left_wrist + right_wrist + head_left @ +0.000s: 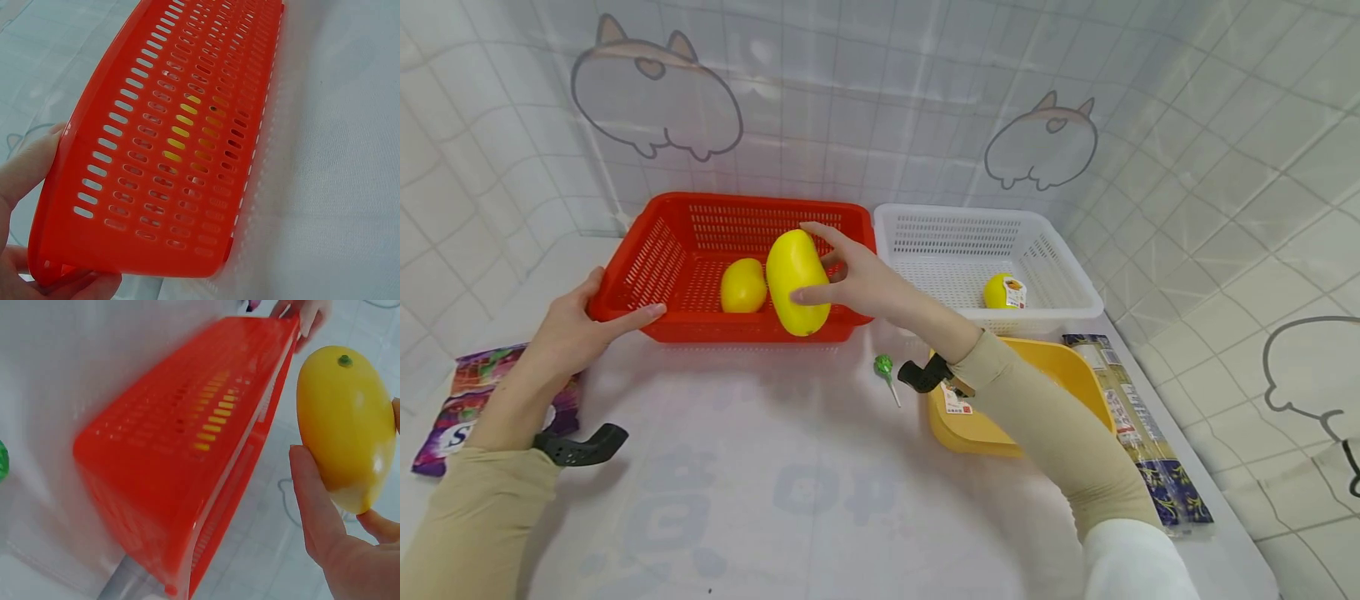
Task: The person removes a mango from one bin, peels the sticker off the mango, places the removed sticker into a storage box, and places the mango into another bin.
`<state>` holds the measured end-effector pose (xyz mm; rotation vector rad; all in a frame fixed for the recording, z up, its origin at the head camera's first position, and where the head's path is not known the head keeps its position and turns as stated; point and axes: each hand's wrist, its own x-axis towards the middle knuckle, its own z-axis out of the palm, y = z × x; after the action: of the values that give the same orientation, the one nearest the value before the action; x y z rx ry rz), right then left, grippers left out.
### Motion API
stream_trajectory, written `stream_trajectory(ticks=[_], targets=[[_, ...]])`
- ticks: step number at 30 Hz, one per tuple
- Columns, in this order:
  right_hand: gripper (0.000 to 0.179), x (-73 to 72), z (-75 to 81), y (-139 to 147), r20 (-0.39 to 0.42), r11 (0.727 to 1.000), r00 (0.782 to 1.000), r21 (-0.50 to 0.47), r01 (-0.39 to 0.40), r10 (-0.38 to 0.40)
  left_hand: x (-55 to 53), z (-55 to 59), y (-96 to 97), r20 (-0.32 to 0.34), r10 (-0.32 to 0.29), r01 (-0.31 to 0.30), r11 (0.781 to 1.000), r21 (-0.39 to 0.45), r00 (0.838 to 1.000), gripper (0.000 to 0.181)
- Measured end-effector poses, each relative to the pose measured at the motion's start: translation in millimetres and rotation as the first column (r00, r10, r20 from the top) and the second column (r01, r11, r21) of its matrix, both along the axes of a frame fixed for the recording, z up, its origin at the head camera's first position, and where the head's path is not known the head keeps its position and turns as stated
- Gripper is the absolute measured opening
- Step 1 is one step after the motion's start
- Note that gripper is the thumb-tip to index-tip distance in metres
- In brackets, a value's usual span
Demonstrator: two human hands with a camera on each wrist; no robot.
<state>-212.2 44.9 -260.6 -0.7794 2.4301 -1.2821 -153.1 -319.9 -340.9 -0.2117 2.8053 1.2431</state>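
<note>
A smooth yellow mango (794, 287) with a small green stem mark is gripped between the thumb and fingers of my right hand (868, 279). It is held up over the front of the red basket (752, 328), overlapping the rim in the head view. My left hand (568, 327) holds that basket at its front left corner, with the thumb along the front rim. Inside the basket lies a second yellow mango (743, 286); its colour shows through the slots in the left wrist view.
Right of the red basket stands a white basket (917, 218) with a labelled yellow fruit (997, 292). A yellow bin (977, 444) sits under my right forearm. A green lollipop (884, 367), a purple snack bag (463, 408) and a long patterned packet (1157, 467) lie on the table.
</note>
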Motion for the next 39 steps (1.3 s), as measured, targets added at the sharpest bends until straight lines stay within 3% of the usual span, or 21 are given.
stream_trajectory(ticks=[12, 26, 39], targets=[[0.086, -26.9, 9.9, -7.6, -0.013, 0.998, 1.0, 0.058, 0.009, -0.008, -0.3, 0.7, 0.9, 0.009, 0.011, -0.011, 1.0, -0.003, 1.0, 0.114], [0.087, -41.4, 17.1, -18.4, 0.105, 0.996, 0.994, 0.084, 0.019, -0.028, -0.3, 0.9, 0.0, -0.001, 0.007, -0.007, 1.0, -0.011, 1.0, 0.113], [0.085, -66.4, 17.6, -29.8, 0.148, 0.985, 0.988, 0.174, 0.021, -0.047, 0.5, 0.7, 0.8, 0.0, 0.012, -0.012, 1.0, -0.003, 1.0, 0.113]])
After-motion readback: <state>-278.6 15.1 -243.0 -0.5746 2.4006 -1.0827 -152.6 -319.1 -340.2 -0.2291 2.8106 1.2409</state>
